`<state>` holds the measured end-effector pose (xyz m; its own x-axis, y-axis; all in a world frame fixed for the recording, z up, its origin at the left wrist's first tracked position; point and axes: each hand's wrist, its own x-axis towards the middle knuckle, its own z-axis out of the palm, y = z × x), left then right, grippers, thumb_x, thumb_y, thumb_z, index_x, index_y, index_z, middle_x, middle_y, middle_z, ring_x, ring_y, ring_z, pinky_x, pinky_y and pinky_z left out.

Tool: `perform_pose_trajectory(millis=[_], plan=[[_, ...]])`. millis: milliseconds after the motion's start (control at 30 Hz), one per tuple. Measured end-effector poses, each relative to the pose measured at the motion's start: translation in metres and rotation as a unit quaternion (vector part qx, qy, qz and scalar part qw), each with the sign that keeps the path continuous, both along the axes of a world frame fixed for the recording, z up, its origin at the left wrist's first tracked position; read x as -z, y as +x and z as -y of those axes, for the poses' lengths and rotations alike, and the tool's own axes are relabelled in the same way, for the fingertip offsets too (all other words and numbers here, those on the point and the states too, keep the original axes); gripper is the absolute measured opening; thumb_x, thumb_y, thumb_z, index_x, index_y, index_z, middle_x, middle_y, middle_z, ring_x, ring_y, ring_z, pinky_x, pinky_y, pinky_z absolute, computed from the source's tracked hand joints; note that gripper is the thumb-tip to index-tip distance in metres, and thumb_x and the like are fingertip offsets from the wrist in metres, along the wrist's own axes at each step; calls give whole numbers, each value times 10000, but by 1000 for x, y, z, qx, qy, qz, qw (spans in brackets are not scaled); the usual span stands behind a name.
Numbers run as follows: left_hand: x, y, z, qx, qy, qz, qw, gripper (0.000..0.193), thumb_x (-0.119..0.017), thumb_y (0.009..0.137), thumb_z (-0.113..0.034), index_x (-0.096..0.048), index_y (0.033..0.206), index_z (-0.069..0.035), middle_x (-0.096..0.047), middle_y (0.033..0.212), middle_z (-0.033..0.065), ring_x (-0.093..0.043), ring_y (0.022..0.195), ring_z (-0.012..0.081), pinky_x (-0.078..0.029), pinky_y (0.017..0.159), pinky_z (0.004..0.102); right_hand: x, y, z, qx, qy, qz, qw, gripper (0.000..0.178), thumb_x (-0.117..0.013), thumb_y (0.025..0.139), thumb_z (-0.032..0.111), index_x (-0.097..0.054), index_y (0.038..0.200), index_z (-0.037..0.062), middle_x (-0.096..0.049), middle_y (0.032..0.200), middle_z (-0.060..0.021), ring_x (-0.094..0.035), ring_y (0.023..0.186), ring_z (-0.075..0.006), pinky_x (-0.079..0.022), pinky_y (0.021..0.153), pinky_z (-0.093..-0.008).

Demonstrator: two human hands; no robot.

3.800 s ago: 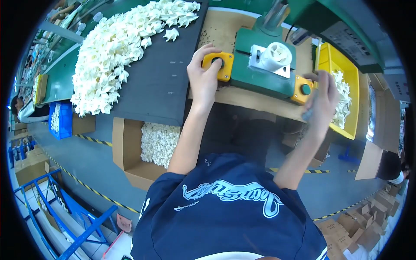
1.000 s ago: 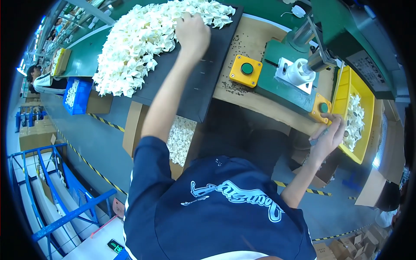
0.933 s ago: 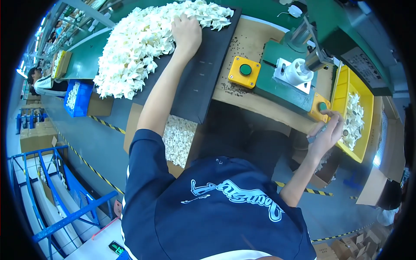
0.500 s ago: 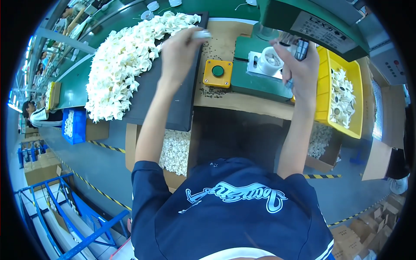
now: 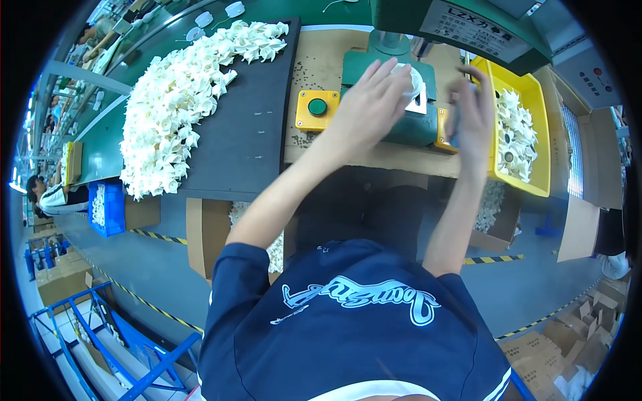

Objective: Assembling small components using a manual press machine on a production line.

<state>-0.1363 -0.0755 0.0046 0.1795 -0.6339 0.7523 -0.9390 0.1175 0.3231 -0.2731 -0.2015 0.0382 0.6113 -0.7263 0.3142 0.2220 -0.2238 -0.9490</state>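
Observation:
My left hand (image 5: pixel 374 103) reaches over the green press base, its fingers stretched out against the white round holder (image 5: pixel 418 81). The fingers partly cover the holder, and what lies inside it is hidden. My right hand (image 5: pixel 472 110) is raised between the holder and the yellow bin (image 5: pixel 545 150), smeared by motion. Its fingers are curled around something with a dark end and a bluish end, too blurred to name. Left of the base sits a yellow box with a green button (image 5: pixel 317 107). A second yellow box (image 5: pixel 444 131) stands at the base's right end.
White petal-shaped pieces (image 5: pixel 167 107) are heaped on a black board (image 5: pixel 247 147) at left. More fill the yellow bin. The green press head (image 5: pixel 461 30) overhangs the base. Small dark bits (image 5: pixel 311 70) lie on the cardboard. Open cartons (image 5: pixel 204 234) stand below the table.
My left hand has moved right, from beside the petal heap to the white holder; the small whitish piece it pinched no longer shows. My right hand has drawn away from the holder toward the bin.

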Motion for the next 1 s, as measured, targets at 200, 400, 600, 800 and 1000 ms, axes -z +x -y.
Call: perform_pose_trajectory(millis=[200,400,600,800,1000], plan=[[17,-5,-44,-112,-42,-101,988,303,-636,843,-12,-583,1142,-8,-618,1182,174,-588,1120,379,-446,1001,418,-18,49,-21,-105,10,-28,994,278,-566,984,238,-553,1171,32,-564,771,-32,-390,405,-29,-269,347,-201],[36,31,-73,-130,-44,-447,884,264,-613,810,60,-592,1065,-4,-612,1211,160,-598,1124,295,-439,983,364,-18,7,-17,66,-195,-190,960,276,-622,953,261,-647,988,-12,-618,687,-52,-498,503,-84,-396,484,-257],[35,29,-67,-64,-115,-577,806,258,-617,815,71,-595,1062,-2,-613,1213,150,-581,1113,174,-429,981,281,15,-49,2,136,-354,-372,847,311,-607,957,294,-652,988,-12,-643,715,-69,-562,585,-118,-444,579,-288],[29,59,-81,-203,-24,-367,907,252,-627,789,3,-604,1039,-17,-631,1101,146,-611,1022,281,-466,918,364,15,-59,-15,168,-200,-324,909,315,-577,974,315,-638,978,7,-633,710,-69,-514,496,-108,-393,468,-272],[28,186,-142,-391,138,160,896,268,-626,815,-69,-638,1082,-55,-637,1074,127,-569,1048,305,-468,872,449,80,-133,-51,-82,686,181,700,216,-435,1042,237,-481,1047,25,-491,758,-98,-379,436,-72,-307,327,-191]])
